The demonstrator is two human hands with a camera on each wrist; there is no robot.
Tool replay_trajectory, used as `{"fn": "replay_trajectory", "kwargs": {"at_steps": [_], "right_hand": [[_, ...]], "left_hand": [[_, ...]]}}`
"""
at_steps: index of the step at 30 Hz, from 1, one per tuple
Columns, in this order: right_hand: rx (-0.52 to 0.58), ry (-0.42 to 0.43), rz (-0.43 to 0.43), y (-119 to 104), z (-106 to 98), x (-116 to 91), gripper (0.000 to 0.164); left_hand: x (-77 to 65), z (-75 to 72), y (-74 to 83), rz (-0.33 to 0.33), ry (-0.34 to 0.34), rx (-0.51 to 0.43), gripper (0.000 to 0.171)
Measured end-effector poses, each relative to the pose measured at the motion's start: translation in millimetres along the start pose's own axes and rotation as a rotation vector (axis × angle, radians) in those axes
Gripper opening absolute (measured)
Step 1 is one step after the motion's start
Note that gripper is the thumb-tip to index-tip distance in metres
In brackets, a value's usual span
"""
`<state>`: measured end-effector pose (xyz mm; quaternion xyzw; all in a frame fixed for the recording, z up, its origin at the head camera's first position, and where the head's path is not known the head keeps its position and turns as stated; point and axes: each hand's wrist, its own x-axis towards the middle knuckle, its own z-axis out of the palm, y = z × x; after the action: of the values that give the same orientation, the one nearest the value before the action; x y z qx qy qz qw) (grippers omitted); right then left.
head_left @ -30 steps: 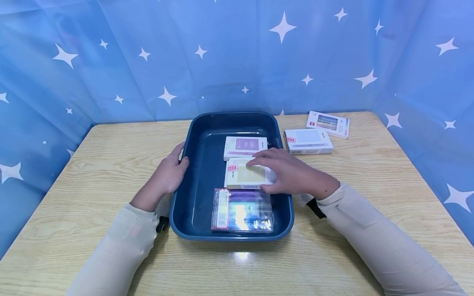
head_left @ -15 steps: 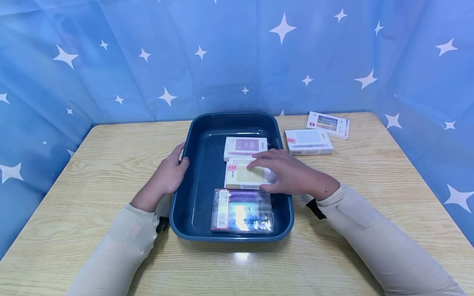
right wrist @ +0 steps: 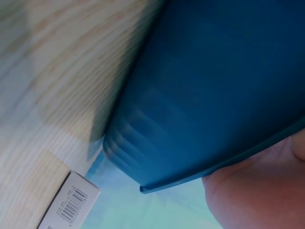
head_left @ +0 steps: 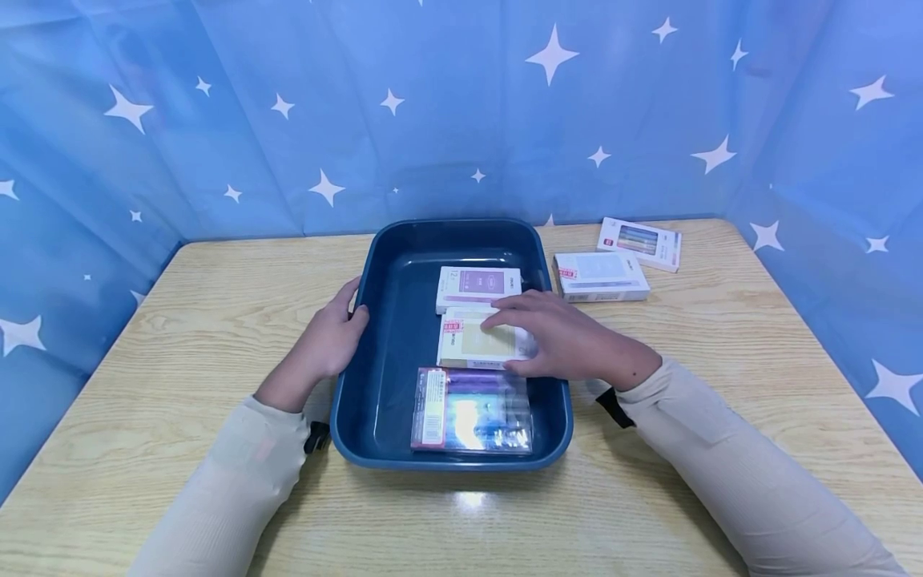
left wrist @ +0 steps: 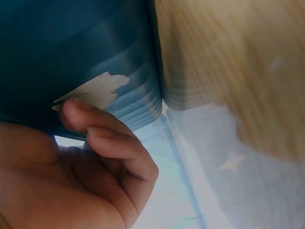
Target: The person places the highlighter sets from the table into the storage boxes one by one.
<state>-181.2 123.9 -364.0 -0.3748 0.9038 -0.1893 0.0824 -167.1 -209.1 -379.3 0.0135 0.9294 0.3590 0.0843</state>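
A dark blue plastic bin (head_left: 395, 336) stands on the table. My left hand (head_left: 328, 336) grips its left rim, thumb over the edge; the left wrist view shows the fingers (left wrist: 126, 148) curled by the outer wall. Inside, my right hand (head_left: 558, 336) reaches over the right rim and holds the right end of a white box with a yellow panel (head_left: 469, 340). Its thumb is at the near edge, and part of the box is hidden under the hand. A white box with a purple panel (head_left: 478, 288) lies behind it, and a clear pack of coloured pens (head_left: 469, 410) in front.
Right of the bin lies a white box with a red sticker (head_left: 602, 276), overlapping a windowed box of coloured pens (head_left: 642, 243) behind it. A torn paper scrap (left wrist: 100, 90) clings to the bin's outer left wall. A blue starry curtain (head_left: 433, 120) borders the table (head_left: 231, 320).
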Motion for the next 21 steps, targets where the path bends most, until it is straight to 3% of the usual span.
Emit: {"fn": "replay_trajectory", "kwargs": {"at_steps": [13,21], "right_hand": [[-0.025,0.008,-0.001,-1.4,0.8,0.6,0.049],[-0.026,0.110,-0.072,1.1,-4.4,-3.5,0.043]], "left_hand": [[-1.3,-0.2,-0.9,0.003,-0.005,-0.014,0.058],[-0.6,-0.5,-0.6,0.005,-0.010,-0.015,0.058]]}}
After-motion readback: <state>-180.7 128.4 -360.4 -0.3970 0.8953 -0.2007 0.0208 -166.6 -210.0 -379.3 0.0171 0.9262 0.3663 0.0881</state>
